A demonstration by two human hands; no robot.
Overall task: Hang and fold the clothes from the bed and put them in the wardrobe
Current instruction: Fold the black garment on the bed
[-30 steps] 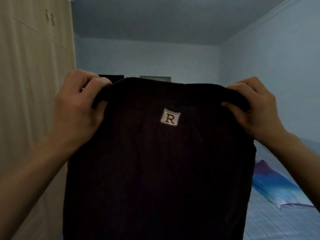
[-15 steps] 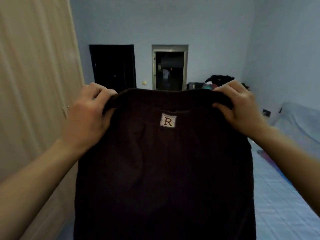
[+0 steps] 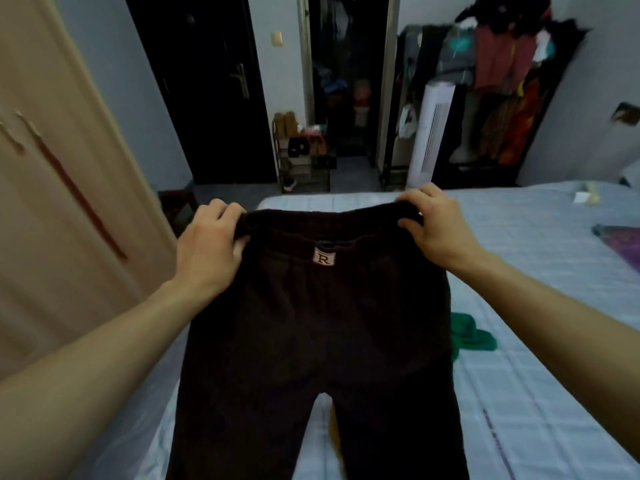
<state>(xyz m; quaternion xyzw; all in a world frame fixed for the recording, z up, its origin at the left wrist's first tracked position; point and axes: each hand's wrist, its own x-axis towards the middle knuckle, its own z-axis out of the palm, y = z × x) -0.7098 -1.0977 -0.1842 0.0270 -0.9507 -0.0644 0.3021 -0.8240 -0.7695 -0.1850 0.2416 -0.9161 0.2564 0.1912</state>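
Right hand [image 3: 440, 233] on trousers [image 3: 311, 341] over bed [image 3: 536, 271]

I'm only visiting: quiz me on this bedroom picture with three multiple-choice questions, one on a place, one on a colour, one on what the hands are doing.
1. Where is the green garment? A. on the bed, right of the trousers. B. on the floor. C. on a shelf.
2. What colour are the trousers? A. white. B. dark brown. C. bright red.
3. How are the trousers held? A. by one hand only. B. by nobody, lying folded. C. by the left hand and right hand, each gripping the waistband.
Answers: 1 A, it lies on the bed beside the trouser leg. 2 B, the fabric is dark brown all over. 3 C, fingers of both hands curl over the waistband.
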